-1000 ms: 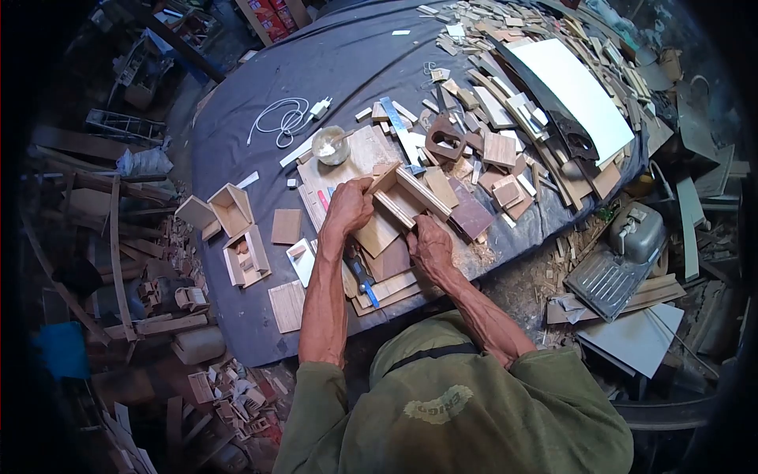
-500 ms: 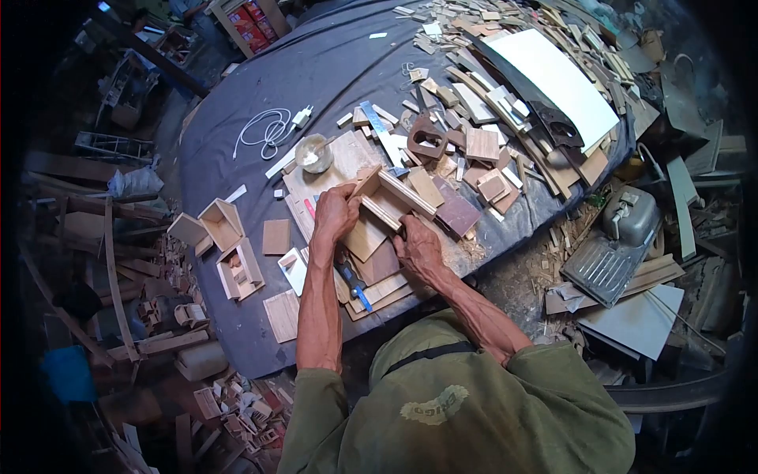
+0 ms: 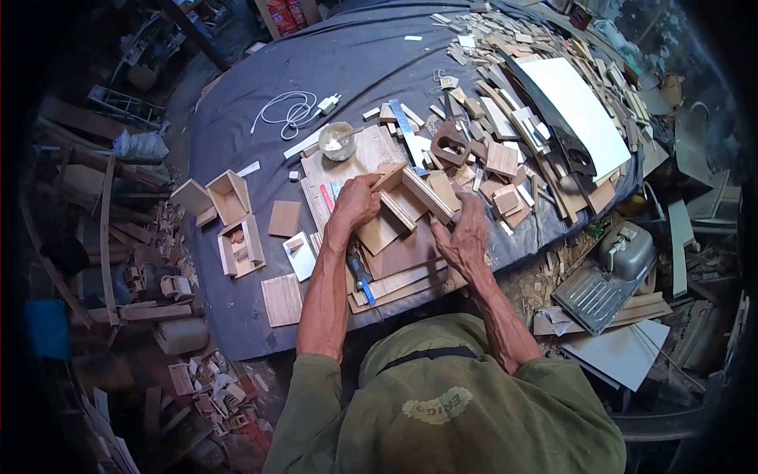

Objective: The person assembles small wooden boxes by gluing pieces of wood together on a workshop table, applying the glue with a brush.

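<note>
A small open wooden box (image 3: pixel 427 195), made of thin boards, is tilted over the board stack in front of me. My left hand (image 3: pixel 359 201) is closed on its left end. At the right corner is my right hand (image 3: pixel 464 237), its thumb on the near side and its fingers round the far side. Beneath the box lie a light wooden board (image 3: pixel 371 152) and a dark brown board (image 3: pixel 407 251). A blue-and-black tool (image 3: pixel 361 278) rests by my left forearm. Behind the box stands a bowl of whitish paste (image 3: pixel 337 142) with a stick in it.
Left on the cloth-covered table (image 3: pixel 237 316) are several small wooden boxes (image 3: pixel 241 246). A white cable with a plug (image 3: pixel 290 117) lies farther back. To the right are a steel ruler (image 3: pixel 407 133), a handsaw (image 3: pixel 570 152), a white panel (image 3: pixel 580 114) and many wood offcuts (image 3: pixel 503 158).
My right hand has shifted from the box's near edge to its right corner. The left hand keeps its hold. The whole view has shifted slightly with my head.
</note>
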Tool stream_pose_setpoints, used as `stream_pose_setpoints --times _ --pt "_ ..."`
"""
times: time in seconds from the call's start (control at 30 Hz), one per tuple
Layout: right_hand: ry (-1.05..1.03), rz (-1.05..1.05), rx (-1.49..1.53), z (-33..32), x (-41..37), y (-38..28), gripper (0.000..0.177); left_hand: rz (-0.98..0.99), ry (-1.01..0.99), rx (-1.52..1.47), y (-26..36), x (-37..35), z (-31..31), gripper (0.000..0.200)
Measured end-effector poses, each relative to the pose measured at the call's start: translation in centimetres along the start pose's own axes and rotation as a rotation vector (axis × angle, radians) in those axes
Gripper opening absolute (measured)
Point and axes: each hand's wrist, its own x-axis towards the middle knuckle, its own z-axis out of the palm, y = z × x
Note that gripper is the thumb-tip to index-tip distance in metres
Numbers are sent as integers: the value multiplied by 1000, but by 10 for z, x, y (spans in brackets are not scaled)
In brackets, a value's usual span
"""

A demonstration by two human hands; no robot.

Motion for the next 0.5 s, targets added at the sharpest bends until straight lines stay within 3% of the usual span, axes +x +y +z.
stream_pose_setpoints --times 0.1,0.23,0.5 --pt "-276 94 60 19 1 17 39 39 44 -9 -3 1 5 31" --pt "-272 117 121 24 -9 13 28 53 114 -35 -2 -2 9 31" --pt "-337 17 131 26 -20 -2 37 48 91 -43 -4 -2 9 32"
